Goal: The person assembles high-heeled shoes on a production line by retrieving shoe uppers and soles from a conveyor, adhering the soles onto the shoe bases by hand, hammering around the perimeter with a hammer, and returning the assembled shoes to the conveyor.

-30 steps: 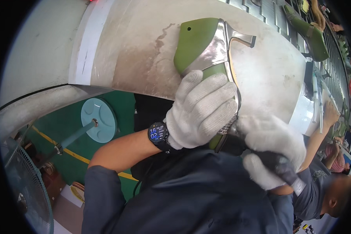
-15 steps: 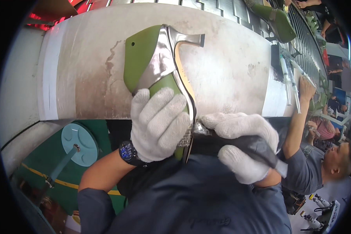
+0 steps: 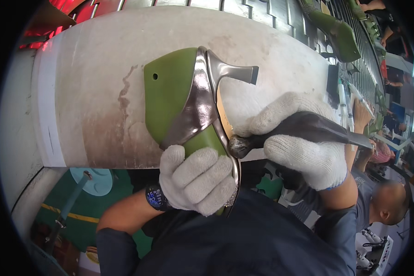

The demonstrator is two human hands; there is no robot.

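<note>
A metallic silver high-heeled shoe sits on a green last, its slim heel pointing right at the far end. My left hand, in a white knitted glove, is wrapped round the front part of the shoe and hides much of it. Gloved too, my right hand grips a dark hand tool with a rounded metal head and a narrow tail. That head touches, or nearly touches, the sole's right edge below the arch. Textured sparkly trim shows by my left fingers near the toe.
The shoe is above a pale, stained worktable. Beyond it runs a slatted metal conveyor, carrying another shoe on a green last. Syringe-like tubes lie at the table's right end, beside a co-worker. A round light-blue base stands lower left.
The tool's head has shifted along the sole edge toward the heel, and my right hand has risen over the table. The whole view has also shifted; my left hand keeps its hold.
</note>
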